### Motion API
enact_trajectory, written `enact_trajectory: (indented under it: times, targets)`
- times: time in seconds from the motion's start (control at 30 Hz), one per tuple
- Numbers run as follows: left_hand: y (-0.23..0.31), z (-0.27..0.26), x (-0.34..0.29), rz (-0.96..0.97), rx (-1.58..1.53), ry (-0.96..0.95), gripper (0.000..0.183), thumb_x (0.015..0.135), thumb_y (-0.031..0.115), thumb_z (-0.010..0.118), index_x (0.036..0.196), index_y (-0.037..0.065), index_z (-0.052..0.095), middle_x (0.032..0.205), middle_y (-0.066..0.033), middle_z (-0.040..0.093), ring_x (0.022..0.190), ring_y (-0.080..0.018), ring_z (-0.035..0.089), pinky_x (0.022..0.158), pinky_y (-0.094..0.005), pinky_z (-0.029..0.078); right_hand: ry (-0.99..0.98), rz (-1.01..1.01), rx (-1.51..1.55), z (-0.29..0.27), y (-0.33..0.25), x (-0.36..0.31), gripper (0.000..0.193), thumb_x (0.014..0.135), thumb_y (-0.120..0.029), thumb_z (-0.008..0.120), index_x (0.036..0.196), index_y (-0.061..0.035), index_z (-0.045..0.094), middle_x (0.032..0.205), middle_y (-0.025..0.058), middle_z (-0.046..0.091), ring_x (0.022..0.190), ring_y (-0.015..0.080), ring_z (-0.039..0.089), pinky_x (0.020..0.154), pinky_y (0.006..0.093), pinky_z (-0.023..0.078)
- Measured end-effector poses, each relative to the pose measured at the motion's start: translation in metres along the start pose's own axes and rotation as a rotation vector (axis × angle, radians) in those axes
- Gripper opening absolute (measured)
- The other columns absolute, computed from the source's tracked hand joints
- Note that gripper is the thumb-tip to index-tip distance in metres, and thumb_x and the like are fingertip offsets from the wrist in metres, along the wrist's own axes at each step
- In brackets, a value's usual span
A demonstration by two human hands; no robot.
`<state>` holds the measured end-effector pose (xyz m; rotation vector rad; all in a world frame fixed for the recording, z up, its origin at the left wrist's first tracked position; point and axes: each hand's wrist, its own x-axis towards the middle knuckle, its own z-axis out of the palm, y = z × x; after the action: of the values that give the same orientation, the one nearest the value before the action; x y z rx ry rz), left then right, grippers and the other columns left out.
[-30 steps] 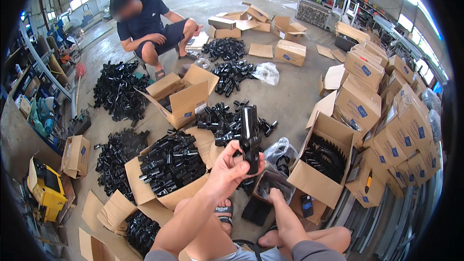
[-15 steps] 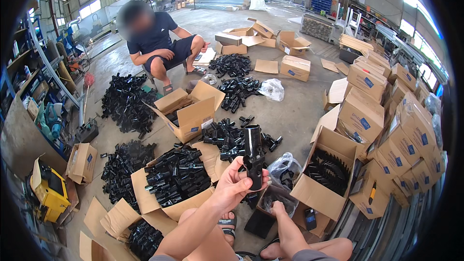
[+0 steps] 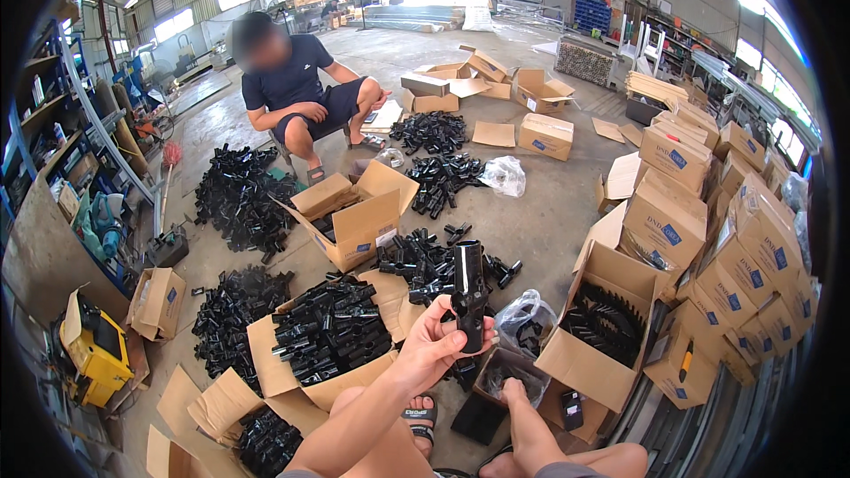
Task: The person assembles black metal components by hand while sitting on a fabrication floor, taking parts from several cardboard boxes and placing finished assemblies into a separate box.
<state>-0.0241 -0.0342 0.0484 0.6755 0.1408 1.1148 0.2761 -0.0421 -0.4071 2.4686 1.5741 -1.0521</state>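
Note:
My left hand [image 3: 431,345] is closed round the lower end of a black tubular metal fitting [image 3: 469,273], held upright in front of me. Its wide round end points up, and a cut-out shows lower down. Below and to the right, my right hand [image 3: 511,389] reaches into a small dark-lined box [image 3: 489,406] with a clear plastic bag [image 3: 534,382] in it. Its fingers look curled, but what they hold is hidden. Just left of my left forearm stands an open carton [image 3: 266,356] full of similar black fittings [image 3: 332,327].
Across from me a person [image 3: 297,93] in dark clothes sits low beside heaps of black fittings [image 3: 243,199]. An open carton [image 3: 359,226] stands between us. To my right are a carton of black parts [image 3: 580,358], a phone [image 3: 572,409] and stacked cartons [image 3: 668,217].
The whole view has shifted slightly right and down. My left hand still holds the fitting upright, and my right hand stays in the small box.

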Motion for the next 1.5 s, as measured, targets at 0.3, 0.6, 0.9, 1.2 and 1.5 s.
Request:
enact_trajectory:
  times: [0.3,0.6,0.9,1.2,1.5]
  targets:
    - [0.000,-0.008,-0.004,0.001,0.029,0.010,0.042,0.096,0.010,0.074,0.129,0.012,0.048,0.129,-0.0215,0.068,0.117,-0.0308,0.070,0.106,-0.0490,0.055,-0.085,-0.039,-0.009,-0.011,-0.017,-0.022,0.035,0.081,-0.014,0.071,0.111,0.0042,0.075,0.122,0.0303,0.069,0.120,0.0424,0.066,0.100,0.0482,0.054]
    - [0.001,-0.004,0.000,-0.010,0.033,-0.019,0.042,0.096,0.012,0.075,0.128,0.012,0.048,0.129,-0.0213,0.068,0.117,-0.0314,0.070,0.106,-0.0483,0.055,-0.097,-0.071,-0.101,-0.013,0.002,-0.007,0.033,0.084,-0.018,0.071,0.108,0.0045,0.075,0.119,0.0298,0.070,0.116,0.0440,0.067,0.097,0.0494,0.056]
    - [0.005,-0.009,-0.002,-0.007,0.050,0.006,0.041,0.096,0.012,0.075,0.127,0.012,0.048,0.128,-0.0221,0.069,0.116,-0.0323,0.071,0.105,-0.0485,0.055,0.112,0.001,0.110,-0.026,-0.018,-0.035,0.034,0.088,-0.022,0.068,0.110,0.0039,0.072,0.119,0.0319,0.069,0.113,0.0452,0.068,0.100,0.0504,0.053]
    - [0.010,-0.005,-0.008,-0.018,0.052,-0.013,0.045,0.094,0.012,0.078,0.127,0.012,0.049,0.128,-0.0232,0.069,0.117,-0.0325,0.070,0.105,-0.0486,0.055,0.231,-0.093,1.595,-0.043,-0.027,-0.092,0.018,0.108,-0.015,0.054,0.117,0.0001,0.052,0.115,0.0174,0.069,0.107,0.0247,0.072,0.093,0.0339,0.060]
    - [-0.011,-0.005,-0.003,0.187,0.325,0.221,0.047,0.089,0.011,0.083,0.122,0.011,0.049,0.123,-0.0215,0.071,0.110,-0.0317,0.072,0.100,-0.0479,0.058,0.558,-0.981,1.123,-0.237,-0.220,-0.277,0.012,0.100,0.002,0.060,0.113,0.0005,0.058,0.126,0.0167,0.069,0.113,0.0241,0.069,0.096,0.0345,0.055]
